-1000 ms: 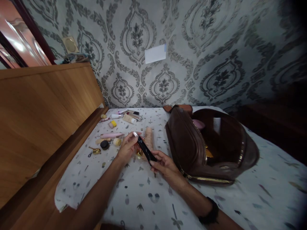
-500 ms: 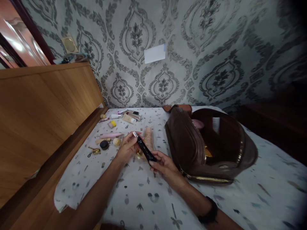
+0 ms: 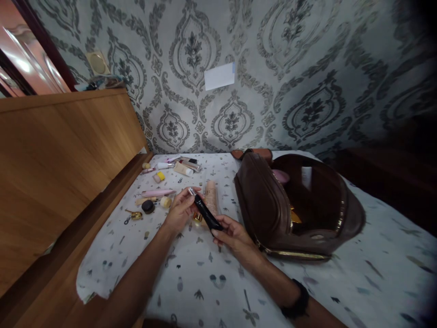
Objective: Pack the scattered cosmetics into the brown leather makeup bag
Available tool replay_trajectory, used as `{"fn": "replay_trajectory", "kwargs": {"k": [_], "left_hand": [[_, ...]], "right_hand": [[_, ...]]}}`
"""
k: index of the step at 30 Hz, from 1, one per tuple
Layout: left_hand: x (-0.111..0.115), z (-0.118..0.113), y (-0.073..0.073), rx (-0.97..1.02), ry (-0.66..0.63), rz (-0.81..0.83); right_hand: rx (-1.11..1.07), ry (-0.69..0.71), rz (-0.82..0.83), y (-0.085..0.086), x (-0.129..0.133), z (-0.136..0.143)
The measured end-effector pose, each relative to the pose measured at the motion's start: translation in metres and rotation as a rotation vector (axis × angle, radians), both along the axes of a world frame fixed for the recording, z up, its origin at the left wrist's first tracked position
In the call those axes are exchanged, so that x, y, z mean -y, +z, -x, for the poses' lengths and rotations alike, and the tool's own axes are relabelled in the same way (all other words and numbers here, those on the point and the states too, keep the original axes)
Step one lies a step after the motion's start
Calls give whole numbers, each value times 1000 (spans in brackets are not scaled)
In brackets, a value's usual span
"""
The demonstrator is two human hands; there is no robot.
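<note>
Between my two hands is a slim black tube [image 3: 206, 214] with a silver tip, slanting from upper left to lower right. The fingers of my left hand [image 3: 181, 208] pinch its silver end. My right hand [image 3: 235, 236] grips the flat black end between thumb and fingers. Just behind the tube lies a pinkish-beige bottle [image 3: 211, 197], partly covered by it. A small gold-coloured item [image 3: 197, 217] shows beneath the tube near my left fingers. To the left of that hand are a cream-coloured round jar [image 3: 165, 202] and a black round jar [image 3: 148, 207].
An open brown bag [image 3: 254, 200] stands on the right, holding a white tube [image 3: 306, 177] and a pink item [image 3: 281, 176]. Several cosmetics, including a beige tube [image 3: 183, 169] and a pink pen-like item [image 3: 157, 193], lie at back left. A wooden panel [image 3: 68, 146] borders the left side.
</note>
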State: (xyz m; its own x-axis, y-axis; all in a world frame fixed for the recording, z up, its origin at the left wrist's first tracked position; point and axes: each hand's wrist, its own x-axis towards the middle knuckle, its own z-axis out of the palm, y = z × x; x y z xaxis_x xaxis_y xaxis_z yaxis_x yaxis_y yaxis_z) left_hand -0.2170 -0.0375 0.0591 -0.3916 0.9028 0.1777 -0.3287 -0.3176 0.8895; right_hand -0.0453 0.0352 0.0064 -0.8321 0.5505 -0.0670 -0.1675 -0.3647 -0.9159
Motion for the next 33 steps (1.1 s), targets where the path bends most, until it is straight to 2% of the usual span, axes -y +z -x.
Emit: {"fn": "replay_trajectory", "kwargs": {"k": [19,24,33], "left_hand": [[0,0,0,0,12,10],[3,-1,2,-27,21,20],[3,3,3,-137,182,227]], "right_hand": [[-8,14,-11,1,0,0],[-5,14,25,7,2,-1],[-93,10,204,10,2,-2]]}}
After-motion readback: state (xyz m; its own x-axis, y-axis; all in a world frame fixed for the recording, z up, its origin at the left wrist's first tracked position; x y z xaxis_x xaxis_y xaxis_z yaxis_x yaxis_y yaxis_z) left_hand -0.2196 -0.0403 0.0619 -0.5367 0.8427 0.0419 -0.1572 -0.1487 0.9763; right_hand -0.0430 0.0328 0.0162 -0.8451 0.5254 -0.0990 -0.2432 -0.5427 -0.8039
